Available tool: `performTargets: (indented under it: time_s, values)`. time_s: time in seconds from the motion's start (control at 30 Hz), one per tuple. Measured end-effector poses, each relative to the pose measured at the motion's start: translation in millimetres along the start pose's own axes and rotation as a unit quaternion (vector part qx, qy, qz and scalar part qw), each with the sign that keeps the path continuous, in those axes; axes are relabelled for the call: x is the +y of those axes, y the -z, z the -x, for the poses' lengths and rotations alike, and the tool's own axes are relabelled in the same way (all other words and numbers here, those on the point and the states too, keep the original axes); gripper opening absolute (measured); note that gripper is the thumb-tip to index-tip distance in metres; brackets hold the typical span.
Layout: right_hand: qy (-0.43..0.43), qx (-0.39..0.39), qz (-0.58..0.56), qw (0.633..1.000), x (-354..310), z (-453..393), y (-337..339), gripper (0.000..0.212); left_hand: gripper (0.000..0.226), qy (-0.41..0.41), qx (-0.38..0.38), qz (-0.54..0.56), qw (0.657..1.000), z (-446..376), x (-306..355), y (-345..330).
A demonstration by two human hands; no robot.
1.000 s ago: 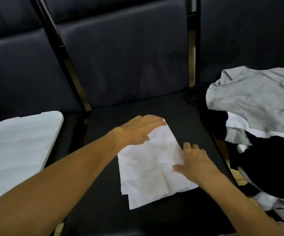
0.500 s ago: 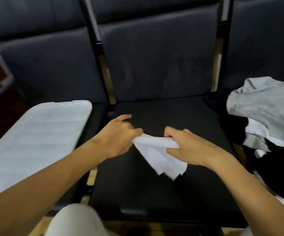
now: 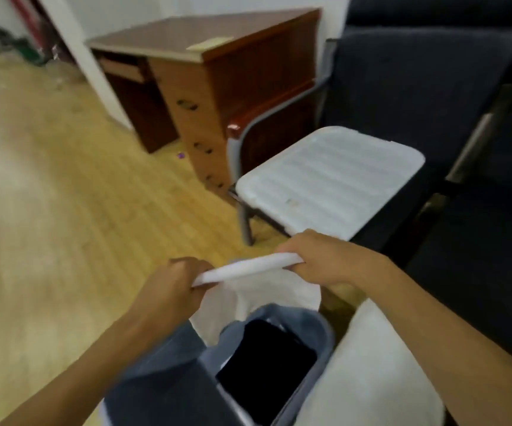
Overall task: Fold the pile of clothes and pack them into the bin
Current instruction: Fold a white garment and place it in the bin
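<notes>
bin: grey plastic, at 6 o'clock right under my hands, mouth facing up. There's already something dark folded inside, so I'd guess I'm partway through the pile.
white cloth: folded and held over the bin's far rim, loose end drooping into the opening. It's super light and floppy with zero stiffness, so gripping both ends of the fold is what keeps it neat.
cloth axis: the folded edge runs roughly 8 to 2 o'clock, slightly higher on my right.
left hand: fingers curled tight round the left end.
right hand: same deal, clamped on the right end.
</notes>
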State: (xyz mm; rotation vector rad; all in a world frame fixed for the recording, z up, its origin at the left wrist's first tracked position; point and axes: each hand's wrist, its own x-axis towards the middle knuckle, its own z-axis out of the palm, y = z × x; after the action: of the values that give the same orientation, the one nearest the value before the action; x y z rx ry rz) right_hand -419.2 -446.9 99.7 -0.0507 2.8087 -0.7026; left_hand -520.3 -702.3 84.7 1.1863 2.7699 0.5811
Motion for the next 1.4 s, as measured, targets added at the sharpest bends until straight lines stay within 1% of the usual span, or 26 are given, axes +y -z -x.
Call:
performTargets:
  time_s: [0.07, 0.13, 0.2, 0.27, 0.33, 0.43, 0.5, 0.53, 0.57, 0.6, 0.63, 0.67, 0.7, 0.73, 0.77, 0.8, 0.87, 0.97, 1.03, 1.1, 1.2, 1.27, 1.3, 1.33, 1.4]
  values:
    - [0.024, -0.057, 0.095, 0.994, -27.5, -29.2, -31.8, 0.021, 0.022, 0.057, -0.021, 0.007, 0.998, 34.8, -33.1, -16.4]
    - [0.038, -0.099, 0.174, 0.979, -49.3, -54.9, -67.6, 0.019, 0.015, 0.102, -0.046, 0.018, 0.994, 67.5, -59.6, -38.2]
    - [0.046, -0.123, 0.216, 0.968, -59.9, -73.6, -100.7, 0.019, 0.015, 0.135, -0.067, 0.028, 0.988, 89.0, -84.0, -65.2]
    - [0.051, -0.144, 0.231, 0.961, -61.6, -87.5, -124.6, 0.025, 0.015, 0.165, -0.076, 0.049, 0.982, 101.6, -99.1, -89.7]
    - [0.058, -0.136, 0.229, 0.962, -54.1, -99.4, -137.6, 0.027, 0.013, 0.175, -0.074, 0.062, 0.980, 103.2, -105.0, -104.8]
    - [0.073, -0.098, 0.227, 0.966, -41.4, -108.0, -139.3, 0.029, 0.012, 0.172, -0.030, 0.071, 0.982, 99.1, -99.2, -116.6]
    - [0.081, -0.089, 0.214, 0.969, -29.9, -109.5, -140.5, 0.027, 0.020, 0.163, -0.016, 0.043, 0.986, 95.3, -89.9, -126.5]
    - [0.081, -0.091, 0.212, 0.970, -22.4, -107.7, -144.0, 0.028, 0.025, 0.151, -0.023, 0.012, 0.988, 94.2, -83.7, -135.2]
    - [0.070, -0.104, 0.217, 0.968, -14.7, -104.6, -147.9, 0.031, 0.030, 0.140, -0.048, -0.025, 0.989, 94.8, -76.5, -144.6]
    - [0.046, -0.142, 0.239, 0.959, -5.2, -99.9, -154.4, 0.034, 0.037, 0.130, -0.095, -0.056, 0.985, 97.1, -70.2, -157.5]
    - [0.018, -0.200, 0.276, 0.940, 5.2, -92.7, -163.2, 0.039, 0.049, 0.121, -0.160, -0.074, 0.977, 102.3, -64.2, -172.0]
    - [-0.017, -0.268, 0.313, 0.911, 11.9, -85.1, -171.5, 0.043, 0.061, 0.109, -0.239, -0.085, 0.961, 108.2, -59.5, -183.2]
    - [-0.056, -0.332, 0.341, 0.878, 18.3, -77.4, -178.0, 0.045, 0.068, 0.097, -0.308, -0.084, 0.943, 114.3, -56.0, -193.3]
    - [-0.090, -0.378, 0.351, 0.852, 22.1, -71.0, -180.2, 0.044, 0.069, 0.092, -0.350, -0.073, 0.929, 119.3, -53.2, -201.5]
    - [-0.116, -0.399, 0.343, 0.842, 25.7, -67.2, -178.0, 0.042, 0.064, 0.094, -0.365, -0.053, 0.925, 120.9, -50.0, -207.2]
    - [-0.130, -0.393, 0.325, 0.850, 26.8, -66.0, -172.7, 0.041, 0.059, 0.102, -0.367, -0.030, 0.924, 121.0, -48.8, -209.4]
    - [-0.139, -0.336, 0.283, 0.888, 29.0, -64.9, -156.8, 0.041, 0.049, 0.104, -0.353, -0.007, 0.930, 112.8, -44.0, -206.0]
    - [-0.142, -0.211, 0.215, 0.943, 29.0, -57.1, -125.2, 0.039, 0.042, 0.086, -0.309, 0.005, 0.947, 84.0, -31.3, -187.4]
    - [-0.134, -0.118, 0.146, 0.973, 31.3, -44.3, -104.2, 0.031, 0.038, 0.069, -0.254, 0.022, 0.964, 58.4, -19.4, -172.6]
    - [-0.135, -0.023, 0.078, 0.987, 35.6, -21.5, -79.7, 0.023, 0.032, 0.036, -0.184, 0.047, 0.981, 27.2, -0.6, -157.6]
    - [-0.150, 0.108, 0.046, 0.982, 54.5, 25.6, -39.7, 0.023, 0.021, -0.025, -0.102, 0.096, 0.990, -27.2, 49.5, -137.6]
    - [-0.168, 0.180, 0.009, 0.969, 75.9, 68.9, -15.3, 0.022, 0.014, -0.086, -0.063, 0.120, 0.987, -62.9, 101.9, -131.3]
    - [-0.177, 0.209, -0.014, 0.962, 87.2, 89.2, -7.2, 0.022, 0.012, -0.117, -0.051, 0.127, 0.984, -77.2, 127.6, -129.4]
    - [-0.194, 0.244, -0.035, 0.950, 103.4, 119.1, 0.5, 0.022, 0.011, -0.154, -0.051, 0.131, 0.978, -92.5, 164.7, -131.9]
    - [-0.214, 0.290, -0.070, 0.930, 130.8, 167.9, 6.4, 0.023, 0.011, -0.225, -0.058, 0.134, 0.963, -110.5, 233.4, -139.8]
